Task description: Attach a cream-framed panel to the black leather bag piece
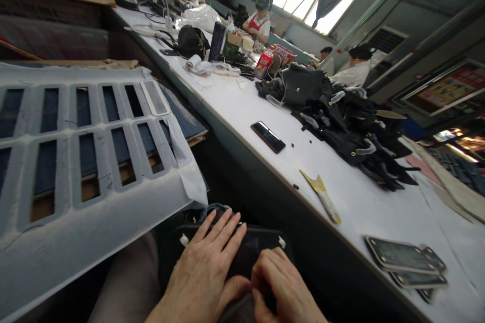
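A black leather-like bag (pixel 261 239) lies on my lap, with small whitish tabs (pixel 282 241) near its two upper corners. Spread flat over its upper part is my left hand (pixel 212 257), fingers stretched toward the far edge. Beside it, my right hand (pixel 276 282) is curled with thumb and fingers drawn together, low on the bag; whatever it pinches is hidden by the fingers. The bag's lower part is covered by both hands and cut off by the frame.
A whitish sheet with rectangular cutouts (pixel 144 197) spreads at the left. Along the white table (pixel 242 106) lie a phone (pixel 268 137), a yellow-and-white tool (pixel 322 197), dark rectangular pieces (pixel 403 257) and a heap of black bags (pixel 333 116). People sit farther back.
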{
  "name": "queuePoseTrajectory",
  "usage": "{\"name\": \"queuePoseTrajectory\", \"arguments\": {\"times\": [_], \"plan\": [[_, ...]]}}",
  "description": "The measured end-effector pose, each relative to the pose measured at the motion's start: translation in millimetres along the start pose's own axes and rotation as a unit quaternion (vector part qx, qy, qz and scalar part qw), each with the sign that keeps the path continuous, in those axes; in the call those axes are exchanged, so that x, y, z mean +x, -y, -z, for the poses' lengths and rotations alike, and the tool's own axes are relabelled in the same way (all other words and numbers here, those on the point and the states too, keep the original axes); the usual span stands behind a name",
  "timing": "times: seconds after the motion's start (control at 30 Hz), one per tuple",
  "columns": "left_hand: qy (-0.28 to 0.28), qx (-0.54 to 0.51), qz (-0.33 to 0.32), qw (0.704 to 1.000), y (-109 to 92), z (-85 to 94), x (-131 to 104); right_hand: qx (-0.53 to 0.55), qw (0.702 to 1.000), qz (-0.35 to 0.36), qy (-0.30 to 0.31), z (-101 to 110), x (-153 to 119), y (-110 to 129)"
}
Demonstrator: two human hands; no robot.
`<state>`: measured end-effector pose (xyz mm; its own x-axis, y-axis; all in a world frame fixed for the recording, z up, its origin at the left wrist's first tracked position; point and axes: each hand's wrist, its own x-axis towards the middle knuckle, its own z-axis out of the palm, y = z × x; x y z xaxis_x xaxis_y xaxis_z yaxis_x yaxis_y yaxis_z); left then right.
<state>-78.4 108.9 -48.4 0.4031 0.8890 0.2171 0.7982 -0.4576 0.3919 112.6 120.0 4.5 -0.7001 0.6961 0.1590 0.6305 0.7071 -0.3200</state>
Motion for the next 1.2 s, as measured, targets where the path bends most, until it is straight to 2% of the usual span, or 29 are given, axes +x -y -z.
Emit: {"name": "queuePoseTrajectory", "arguments": {"times": [0.1, 0.27, 0.4, 0.57, 0.7, 0.83, 0.97, 1.2], "plan": [[0.009, -0.011, 0.002, 1.0, 0.1, 0.2, -1.9, 0.035, 0.999, -0.011, -0.008, 5.6, -4.3, 4.5], [-0.004, -0.038, 0.029, 0.999, -2.0, -2.1, -3.1, 0.019, 0.989, -0.115, -0.092, 9.5, -2.8, -7.5], [-0.004, -0.057, 0.036, 0.998, -2.4, -1.8, -2.3, 0.037, 0.978, -0.197, -0.056, -0.4, 2.6, -13.6], [0.018, -0.083, 0.034, 0.996, -2.2, 2.1, -2.5, 0.038, 0.959, -0.278, -0.026, -6.3, 12.4, -9.9], [0.014, -0.068, 0.023, 0.997, -1.3, 3.4, -2.3, 0.027, 0.961, -0.276, -0.016, -6.6, 16.3, -7.1], [-0.004, -0.038, -0.007, 0.999, 1.2, 5.0, -1.7, 0.03, 0.966, -0.254, -0.042, -9.5, 12.7, -6.5], [-0.016, -0.031, -0.014, 0.999, 1.8, 5.9, -1.6, 0.065, 0.956, -0.28, -0.061, -9.4, 8.3, -9.6], [-0.019, -0.039, -0.012, 0.999, 0.0, 6.7, 1.4, 0.052, 0.949, -0.311, -0.009, 1.1, 17.3, -10.7]]}}
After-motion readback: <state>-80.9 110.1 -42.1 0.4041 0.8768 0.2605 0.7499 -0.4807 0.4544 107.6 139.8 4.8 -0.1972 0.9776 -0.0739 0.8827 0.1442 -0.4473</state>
